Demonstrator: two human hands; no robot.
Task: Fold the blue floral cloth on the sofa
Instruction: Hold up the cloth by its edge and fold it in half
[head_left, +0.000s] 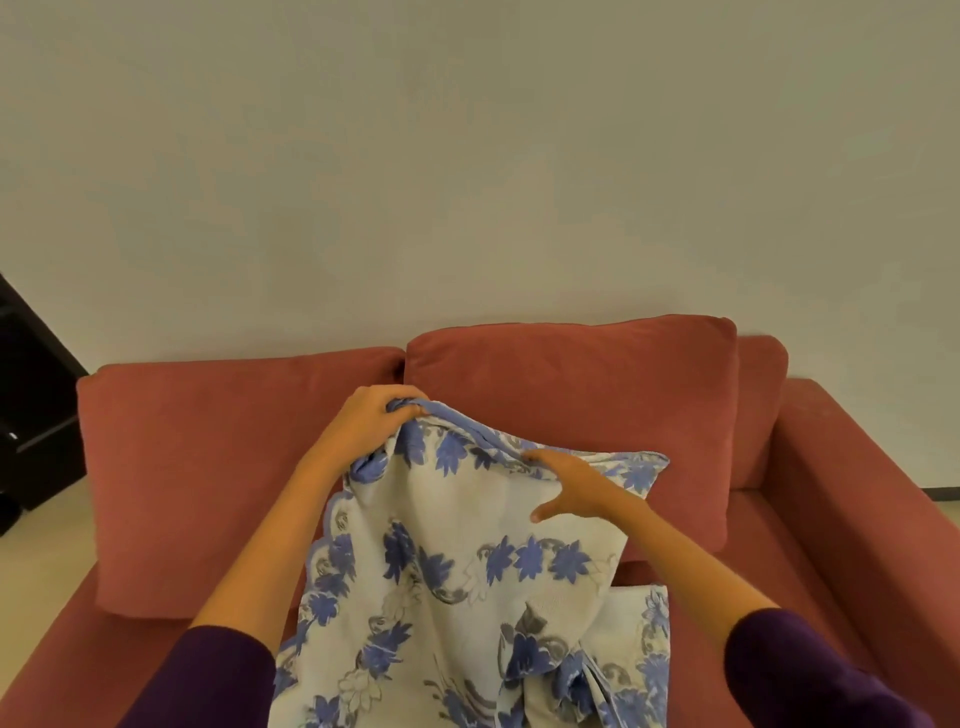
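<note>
A cloth (467, 597) hangs before a sofa (857, 519), its lower part trailing onto the seat, with two back cushions behind it: one (197, 467) to the left, another (597, 395) to the right, side by side against the wall (467, 156). The left hand (371, 415) grips the cloth's upper left corner, raised before the gap between the cushions. The right hand (569, 486) lies spread on the top edge, lower and to the right.

One blue floral cloth (467, 597) at six o'clock, two hands, left hand (371, 415) and right hand (571, 486), one red sofa (857, 519), two back cushions: left cushion (208, 467), right cushion (571, 384).
</note>
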